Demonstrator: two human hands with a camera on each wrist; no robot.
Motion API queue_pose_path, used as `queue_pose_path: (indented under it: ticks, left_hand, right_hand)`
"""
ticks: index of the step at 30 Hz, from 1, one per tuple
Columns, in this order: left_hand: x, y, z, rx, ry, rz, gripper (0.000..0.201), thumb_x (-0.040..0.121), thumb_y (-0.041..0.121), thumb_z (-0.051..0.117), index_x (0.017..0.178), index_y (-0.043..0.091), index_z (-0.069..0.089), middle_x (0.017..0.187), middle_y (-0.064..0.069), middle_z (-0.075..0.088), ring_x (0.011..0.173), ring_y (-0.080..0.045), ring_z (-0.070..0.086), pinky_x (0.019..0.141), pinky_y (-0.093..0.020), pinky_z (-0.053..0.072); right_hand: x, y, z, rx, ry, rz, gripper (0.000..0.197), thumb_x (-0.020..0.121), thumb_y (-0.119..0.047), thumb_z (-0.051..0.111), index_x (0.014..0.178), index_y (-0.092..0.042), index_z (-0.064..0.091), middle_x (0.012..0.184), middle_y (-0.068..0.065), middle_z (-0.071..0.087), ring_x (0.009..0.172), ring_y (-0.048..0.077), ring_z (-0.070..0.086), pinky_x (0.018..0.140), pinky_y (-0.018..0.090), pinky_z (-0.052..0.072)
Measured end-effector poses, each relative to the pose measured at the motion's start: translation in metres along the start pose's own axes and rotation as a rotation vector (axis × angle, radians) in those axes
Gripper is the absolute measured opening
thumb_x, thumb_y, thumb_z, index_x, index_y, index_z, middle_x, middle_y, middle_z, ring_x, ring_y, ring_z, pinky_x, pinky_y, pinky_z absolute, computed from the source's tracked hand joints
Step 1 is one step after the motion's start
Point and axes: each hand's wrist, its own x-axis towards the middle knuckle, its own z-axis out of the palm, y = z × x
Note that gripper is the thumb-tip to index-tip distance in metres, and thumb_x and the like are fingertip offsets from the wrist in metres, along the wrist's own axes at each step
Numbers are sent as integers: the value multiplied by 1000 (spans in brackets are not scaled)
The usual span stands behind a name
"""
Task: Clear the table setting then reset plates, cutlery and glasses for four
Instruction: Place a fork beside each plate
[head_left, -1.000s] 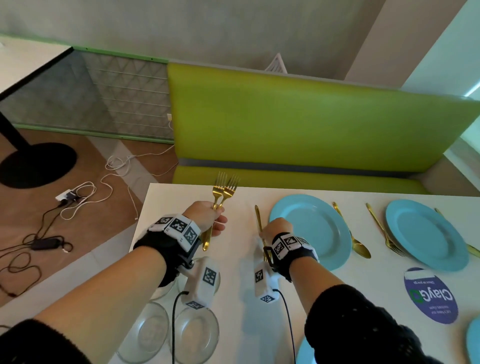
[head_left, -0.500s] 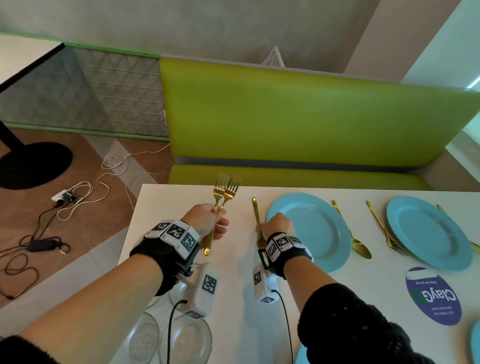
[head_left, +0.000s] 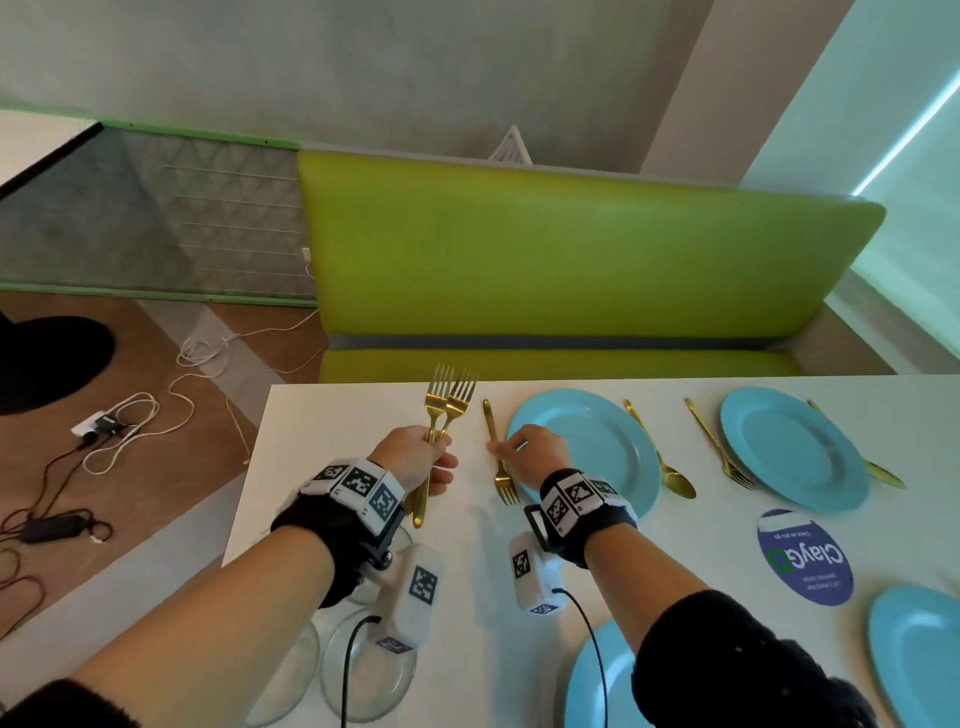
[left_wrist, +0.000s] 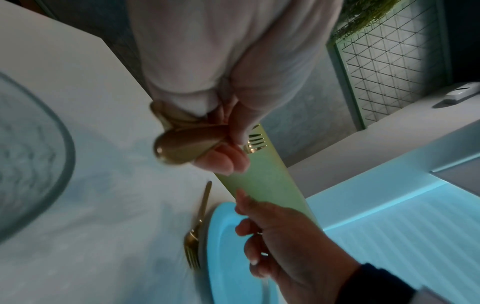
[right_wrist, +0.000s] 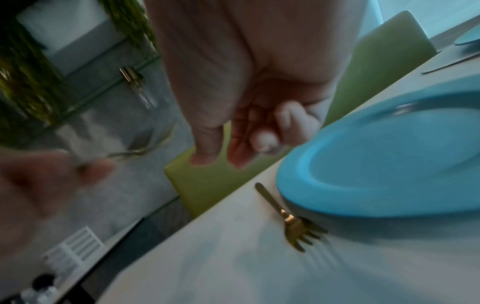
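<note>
My left hand (head_left: 415, 457) grips two gold forks (head_left: 441, 410) by their handles, tines pointing up and away; their handle ends (left_wrist: 179, 146) stick out below my fingers. A third gold fork (head_left: 500, 467) lies on the white table (head_left: 337, 467), just left of a blue plate (head_left: 597, 447), tines toward me. My right hand (head_left: 524, 452) hovers over this fork and the plate rim. In the right wrist view its thumb and forefinger (right_wrist: 205, 158) point down, clear of the fork (right_wrist: 283, 214), and hold nothing.
A gold spoon (head_left: 660, 452), another fork (head_left: 722, 447) and a second blue plate (head_left: 789, 447) lie to the right. Clear glass dishes (head_left: 363, 670) sit under my left forearm. A purple round sticker (head_left: 805, 558), two more blue plates (head_left: 919, 654) and a green bench (head_left: 571, 260) surround them.
My right hand has come off the fork beside the plate, and the fork's tines now show. My left hand still holds the two forks upright.
</note>
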Motion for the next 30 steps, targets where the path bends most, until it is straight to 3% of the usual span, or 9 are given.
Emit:
queue_pose_path:
  ticks: [2, 5, 7, 11, 14, 17, 21, 25, 30]
  left_hand:
    - [-14, 0, 9, 8, -34, 19, 14, 99, 14, 42, 99, 8, 54, 77, -6, 59, 61, -16, 54, 56, -24, 48]
    - [-40, -1, 27, 3, -101, 62, 16, 99, 13, 41, 93, 9, 55, 74, -6, 57, 59, -15, 52, 49, -21, 49]
    - [-57, -6, 41, 16, -167, 94, 17, 99, 11, 41, 91, 9, 56, 71, -6, 56, 56, -14, 50, 40, -16, 46]
    - [-87, -26, 72, 69, -323, 133, 9, 97, 8, 43, 101, 10, 51, 68, -9, 58, 52, -16, 51, 42, -20, 46]
    - [-116, -41, 97, 71, -460, 124, 11, 98, 6, 38, 98, 11, 48, 67, -10, 56, 47, -15, 49, 40, -17, 42]
    - [-142, -56, 122, 66, -581, 112, 20, 98, 1, 33, 92, 10, 49, 64, -13, 54, 37, -14, 49, 38, -16, 40]
    - [-159, -69, 148, 41, -602, 108, 18, 98, 4, 34, 99, 11, 51, 65, -13, 58, 34, -13, 55, 40, -20, 47]
    - [-170, -72, 169, 33, -631, 87, 18, 100, 13, 35, 95, 15, 52, 67, -9, 58, 40, -12, 56, 44, -22, 49]
    - [-171, -81, 210, 80, -609, 47, 27, 98, 6, 28, 89, 13, 52, 72, -9, 58, 53, -17, 56, 51, -27, 49]
  right_hand:
    - [-28, 0, -9, 69, -18, -54, 33, 86, -48, 59, 75, -18, 55, 64, -8, 53, 58, 6, 49, 51, 17, 35]
    - [-74, 5, -21, 220, -72, -69, 37, 90, -45, 56, 64, -18, 54, 62, -2, 55, 46, 9, 44, 46, 20, 37]
    - [-105, 13, -26, 323, -71, -55, 34, 92, -40, 55, 66, -18, 55, 67, -1, 57, 46, 11, 44, 43, 21, 35]
    - [-161, 39, -35, 391, -55, 25, 30, 94, -34, 53, 70, -17, 56, 71, 2, 57, 49, 12, 45, 42, 20, 33]
    - [-198, 65, -44, 530, 9, 127, 23, 93, -32, 56, 77, -16, 59, 67, 0, 54, 51, 11, 44, 45, 20, 32]
    - [-224, 92, -48, 559, 54, 153, 22, 91, -29, 59, 72, -21, 60, 62, -1, 49, 52, 11, 42, 46, 20, 32]
    - [-246, 120, -54, 611, 113, 144, 19, 90, -24, 62, 72, -18, 62, 61, 0, 52, 49, 10, 41, 45, 18, 32]
    - [-254, 143, -59, 799, 146, 183, 23, 93, -25, 58, 73, -15, 63, 59, -2, 55, 47, 8, 43, 43, 18, 32]
    - [-252, 182, -72, 873, 150, 239, 20, 91, -22, 59, 72, -13, 60, 63, 1, 53, 50, 11, 42, 44, 19, 31]
